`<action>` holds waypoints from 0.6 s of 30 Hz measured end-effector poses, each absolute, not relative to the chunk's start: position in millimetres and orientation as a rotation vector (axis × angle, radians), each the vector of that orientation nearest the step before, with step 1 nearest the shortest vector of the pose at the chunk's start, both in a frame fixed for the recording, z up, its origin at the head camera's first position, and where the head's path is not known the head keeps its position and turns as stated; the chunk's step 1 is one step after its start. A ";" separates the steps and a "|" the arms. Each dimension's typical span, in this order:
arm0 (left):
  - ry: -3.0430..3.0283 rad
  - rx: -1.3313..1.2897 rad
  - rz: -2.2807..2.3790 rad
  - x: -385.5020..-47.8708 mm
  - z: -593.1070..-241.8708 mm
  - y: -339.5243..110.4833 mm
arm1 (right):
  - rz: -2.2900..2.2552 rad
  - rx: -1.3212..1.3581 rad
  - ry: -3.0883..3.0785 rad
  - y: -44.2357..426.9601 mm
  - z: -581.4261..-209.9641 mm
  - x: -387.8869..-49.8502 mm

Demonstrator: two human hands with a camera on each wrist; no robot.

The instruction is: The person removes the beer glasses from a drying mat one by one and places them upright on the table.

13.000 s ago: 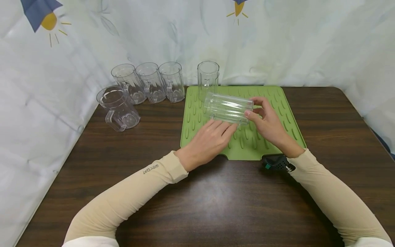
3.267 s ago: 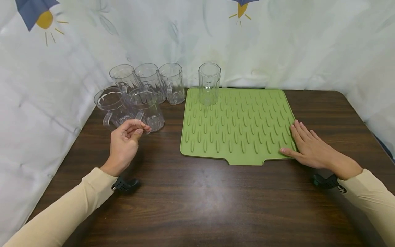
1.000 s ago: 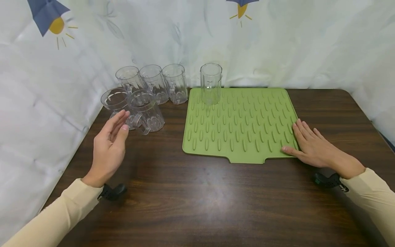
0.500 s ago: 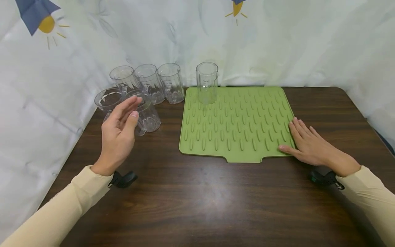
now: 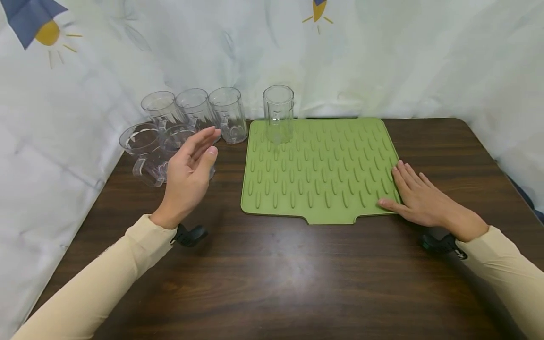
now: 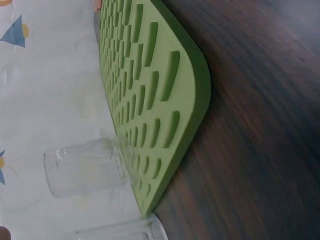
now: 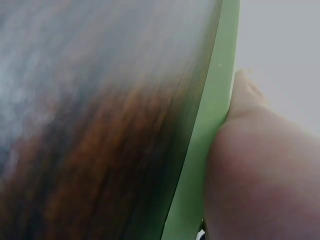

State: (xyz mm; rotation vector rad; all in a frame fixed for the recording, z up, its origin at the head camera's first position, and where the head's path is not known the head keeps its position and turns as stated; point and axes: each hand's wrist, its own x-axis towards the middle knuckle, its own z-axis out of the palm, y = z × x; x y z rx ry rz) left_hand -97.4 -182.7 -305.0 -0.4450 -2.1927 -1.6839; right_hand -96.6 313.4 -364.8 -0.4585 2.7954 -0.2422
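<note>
My left hand (image 5: 186, 177) is raised in front of the clear mugs at the left, holding nothing, its fingers extended and slightly bent. It partly hides a clear mug (image 5: 176, 137) behind it in the head view. Flat on the right edge of the green drying mat (image 5: 327, 170) rests my right hand (image 5: 422, 198), with its thumb spread over the mat's front right corner. A single clear mug (image 5: 278, 115) stands upright on the mat's back left corner; the left wrist view shows this mug (image 6: 85, 167) sideways.
Behind the left hand, several more clear mugs (image 5: 229, 115) stand upright on the dark wood table (image 5: 272, 283). One front-left mug (image 5: 142, 148) has its handle toward me. A white patterned curtain (image 5: 361, 61) closes off the back and left.
Earlier, both hands held a clear mug above the mat; a second mug now stands in the front left row. The left hand has since released its handle and moved rightward. The right hand stays on the mat.
</note>
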 end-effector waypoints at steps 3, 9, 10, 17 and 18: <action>-2.193 -0.455 -1.705 -104.1 -308.7 -176.0 | -0.238 -0.460 2.798 311.9 -365.3 -96.8; -2.228 -0.481 -1.721 -118.3 -316.0 -161.5 | -0.226 -0.445 2.802 311.7 -365.7 -96.5; -2.245 -0.485 -1.715 -120.2 -317.1 -159.6 | -0.223 -0.444 2.804 312.0 -366.1 -96.5; -2.309 -0.499 -1.702 -133.6 -324.9 -144.2 | -0.214 -0.447 2.807 313.6 -367.8 -97.6; -2.322 -0.493 -1.704 -135.6 -326.2 -142.1 | -0.216 -0.445 2.806 313.5 -367.9 -97.5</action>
